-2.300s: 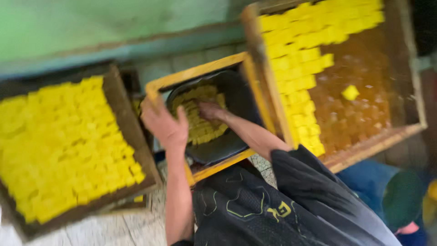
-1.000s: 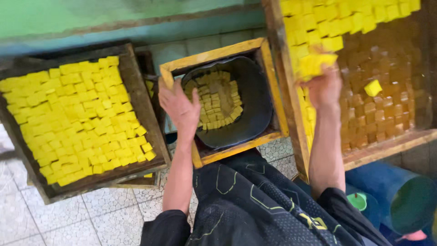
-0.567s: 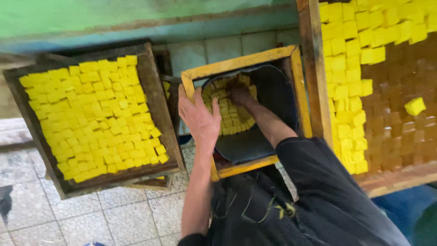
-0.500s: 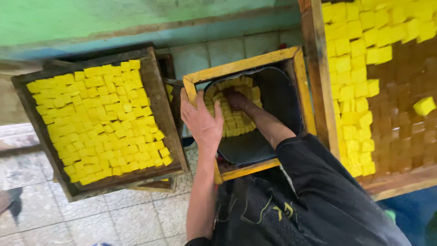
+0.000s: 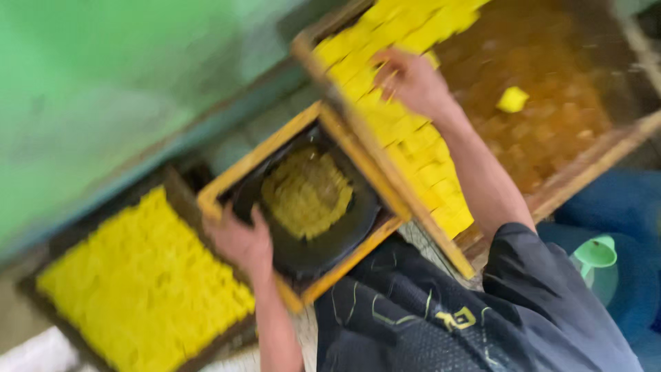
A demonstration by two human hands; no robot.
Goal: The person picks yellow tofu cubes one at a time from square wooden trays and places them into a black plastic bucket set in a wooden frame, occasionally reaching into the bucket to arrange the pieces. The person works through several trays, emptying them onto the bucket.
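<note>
A black pan [image 5: 323,255] sits inside a yellow wooden frame [image 5: 268,151] and holds a heap of yellow cubes [image 5: 306,193]. My left hand [image 5: 241,241] grips the pan's near-left rim, thumb inside. My right hand [image 5: 410,79] reaches up into a large wooden tray [image 5: 385,172] on the right, with its fingers curled onto a row of yellow cubes [image 5: 420,158]. Blur hides whether it grips any. The rest of that tray is a brown, wet-looking surface [image 5: 544,131] with one loose yellow cube [image 5: 513,100].
A second wooden tray packed with yellow cubes [image 5: 138,282] lies at the lower left. A green wall [image 5: 103,83] runs behind the trays. A green funnel [image 5: 595,251] rests on a blue container [image 5: 620,207] at the right. My dark shirt fills the bottom.
My right hand has left the black pan and moved up right into the big tray. My left hand stays on the pan's rim. The camera has swung and tilted.
</note>
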